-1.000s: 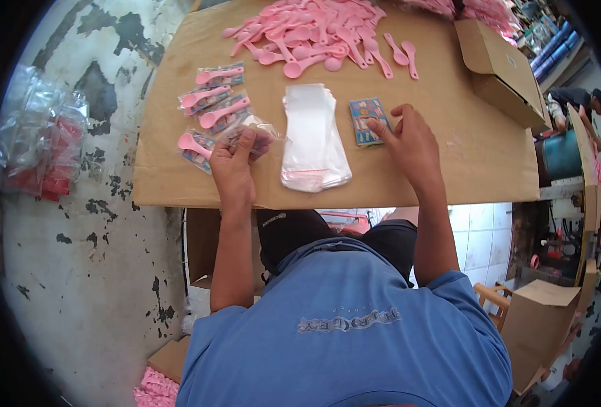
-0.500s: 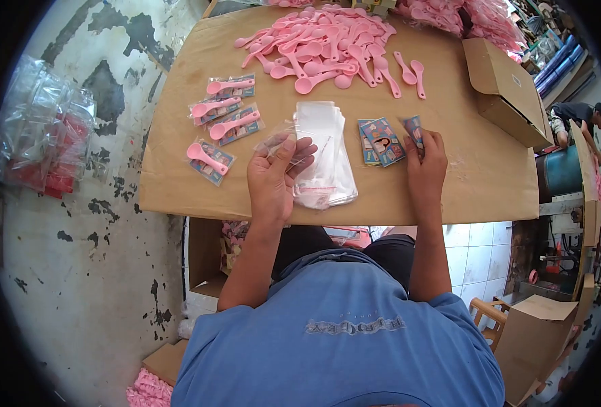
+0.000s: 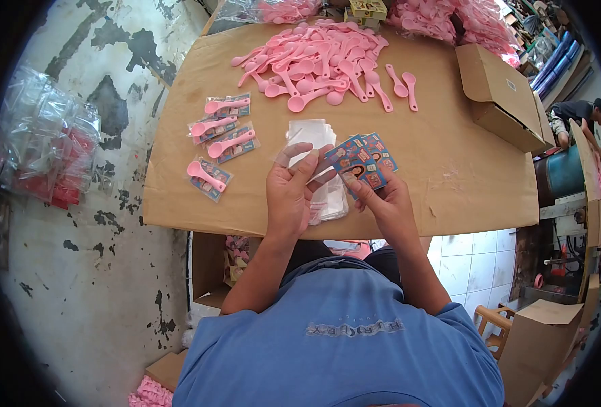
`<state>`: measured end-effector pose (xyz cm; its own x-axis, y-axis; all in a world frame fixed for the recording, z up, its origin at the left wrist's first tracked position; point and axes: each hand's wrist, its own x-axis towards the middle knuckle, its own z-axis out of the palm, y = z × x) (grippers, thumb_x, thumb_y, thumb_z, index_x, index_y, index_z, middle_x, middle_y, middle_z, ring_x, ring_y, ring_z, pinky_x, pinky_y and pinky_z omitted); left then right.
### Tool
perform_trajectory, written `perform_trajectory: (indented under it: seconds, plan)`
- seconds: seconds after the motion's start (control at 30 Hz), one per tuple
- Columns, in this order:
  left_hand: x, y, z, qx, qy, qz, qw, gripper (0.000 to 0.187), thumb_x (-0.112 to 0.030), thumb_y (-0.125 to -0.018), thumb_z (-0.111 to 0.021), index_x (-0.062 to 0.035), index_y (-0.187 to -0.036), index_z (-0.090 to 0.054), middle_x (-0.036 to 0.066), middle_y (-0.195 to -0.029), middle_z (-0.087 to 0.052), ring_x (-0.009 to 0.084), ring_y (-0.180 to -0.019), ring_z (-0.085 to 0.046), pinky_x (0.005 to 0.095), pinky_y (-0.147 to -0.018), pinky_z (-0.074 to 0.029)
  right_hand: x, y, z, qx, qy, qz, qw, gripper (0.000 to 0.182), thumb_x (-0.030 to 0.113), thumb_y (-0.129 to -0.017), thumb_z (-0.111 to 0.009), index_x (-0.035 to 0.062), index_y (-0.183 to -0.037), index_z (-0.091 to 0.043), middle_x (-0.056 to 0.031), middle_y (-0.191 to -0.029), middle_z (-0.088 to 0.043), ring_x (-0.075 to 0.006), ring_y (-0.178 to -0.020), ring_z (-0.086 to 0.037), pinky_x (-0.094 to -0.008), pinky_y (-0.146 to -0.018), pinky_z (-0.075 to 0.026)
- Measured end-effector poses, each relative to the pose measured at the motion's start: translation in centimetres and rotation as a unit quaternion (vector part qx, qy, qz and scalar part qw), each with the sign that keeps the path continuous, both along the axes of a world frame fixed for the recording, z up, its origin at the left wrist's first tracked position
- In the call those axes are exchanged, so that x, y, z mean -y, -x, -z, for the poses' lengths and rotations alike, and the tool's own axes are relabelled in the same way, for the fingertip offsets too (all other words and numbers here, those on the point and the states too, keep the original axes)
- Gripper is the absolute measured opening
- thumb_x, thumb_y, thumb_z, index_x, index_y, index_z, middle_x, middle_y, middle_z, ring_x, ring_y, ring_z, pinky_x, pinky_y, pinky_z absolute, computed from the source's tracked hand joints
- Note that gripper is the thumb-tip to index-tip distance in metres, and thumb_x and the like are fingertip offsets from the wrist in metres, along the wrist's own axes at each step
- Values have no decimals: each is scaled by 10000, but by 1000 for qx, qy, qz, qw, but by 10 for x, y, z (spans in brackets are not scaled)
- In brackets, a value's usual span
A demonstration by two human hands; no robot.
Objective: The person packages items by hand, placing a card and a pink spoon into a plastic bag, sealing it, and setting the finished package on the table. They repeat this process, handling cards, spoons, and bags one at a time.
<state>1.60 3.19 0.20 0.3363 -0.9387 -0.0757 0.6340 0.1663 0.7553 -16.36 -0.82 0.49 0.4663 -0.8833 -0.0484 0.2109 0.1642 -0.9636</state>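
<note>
My left hand (image 3: 292,192) holds a clear plastic bag (image 3: 307,152) by its mouth, over the stack of clear bags (image 3: 314,136) on the cardboard sheet (image 3: 443,169). My right hand (image 3: 385,203) pinches a colourful picture card (image 3: 358,171) and holds it against the bag's opening. A small pile of the same cards (image 3: 375,150) lies just behind it. Several packed bags, each with a pink spoon and card (image 3: 227,132), lie in a column to the left. A heap of loose pink spoons (image 3: 321,64) covers the far middle of the sheet.
An open cardboard box (image 3: 500,95) sits at the sheet's right end. Bundles of plastic bags (image 3: 46,146) lie on the floor at left. More pink spoons in bags (image 3: 449,20) pile at the far right. Another person (image 3: 578,115) crouches at right.
My right hand lifted a card off the pile and brought it left to the bag. My left hand moved from the packed bags to the stack and picked up a clear bag.
</note>
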Motion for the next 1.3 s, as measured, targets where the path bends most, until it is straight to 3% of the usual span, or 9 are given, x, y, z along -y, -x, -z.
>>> perform_trajectory:
  seconds: [0.23,0.3,0.43,0.7,0.8,0.9,0.93,1.13,1.3]
  plan:
    - [-2,5,3,13,0,6,1000,287,-93,-1037,-650,8,-1281,-538,237,-1154,-727,223,-1010,-741,370,-880,-632,1,12,0,-108,-1,-116,987,280,174,-977,-762,6,-1172,-653,-9,-885,-685,-67,-731,-627,-225,-652,-514]
    - [-3,6,4,14,13,18,1000,296,-85,-1035,-656,31,-1277,-532,211,-1075,-751,204,-949,-750,344,-849,-635,-1,11,-2,-40,-9,-84,996,241,147,-983,-746,10,-1149,-638,-22,-895,-690,-82,-747,-651,-229,-669,-533]
    - [-3,7,7,23,14,19,999,280,-74,-1025,-667,7,-1267,-551,181,-1083,-745,194,-955,-743,351,-854,-624,3,17,10,45,-47,-26,998,190,88,-993,-713,13,-1128,-604,-44,-940,-697,-108,-804,-693,-243,-703,-569]
    - [-6,27,2,78,35,11,996,340,-65,-1007,-691,18,-1315,-573,110,-1132,-744,147,-980,-729,298,-893,-592,-1,-6,16,26,51,54,997,132,63,-1009,-674,2,-1107,-611,-43,-974,-704,-102,-843,-690,-254,-737,-579]
    - [-13,23,6,106,12,41,993,448,-47,-1005,-681,17,-1420,-524,134,-1248,-708,152,-1097,-699,293,-942,-572,-8,-12,16,26,49,58,997,148,79,-1017,-665,-11,-1129,-630,-42,-992,-714,-91,-826,-681,-255,-743,-574]
    - [-13,28,-1,67,62,22,996,576,-6,-1004,-658,-29,-1538,-443,122,-1274,-690,122,-1099,-674,289,-906,-570,-18,-12,13,60,7,44,997,168,92,-1019,-665,-15,-1149,-648,-52,-1001,-722,-86,-821,-678,-253,-727,-569]
    - [-15,26,-2,15,81,53,995,675,26,-1007,-610,-103,-1616,-348,163,-1353,-646,188,-1220,-646,336,-987,-568,-22,-11,13,78,-11,40,996,174,95,-1020,-666,-15,-1154,-653,-57,-1001,-725,-85,-821,-678,-252,-718,-568]
    - [-20,40,-29,-113,141,46,983,669,16,-1039,-500,-175,-1640,-277,234,-1349,-640,341,-1291,-631,475,-1070,-560,-39,2,23,68,-26,11,997,132,112,-997,-708,17,-1054,-638,-30,-873,-694,-65,-719,-641,-223,-592,-519]
    - [-28,52,-24,-103,152,88,979,700,2,-1035,-508,-209,-1651,-251,218,-1315,-646,302,-1215,-664,466,-1074,-555,-61,5,6,88,-6,61,994,164,124,-974,-744,37,-1020,-614,-4,-824,-655,-42,-658,-584,-207,-563,-479]
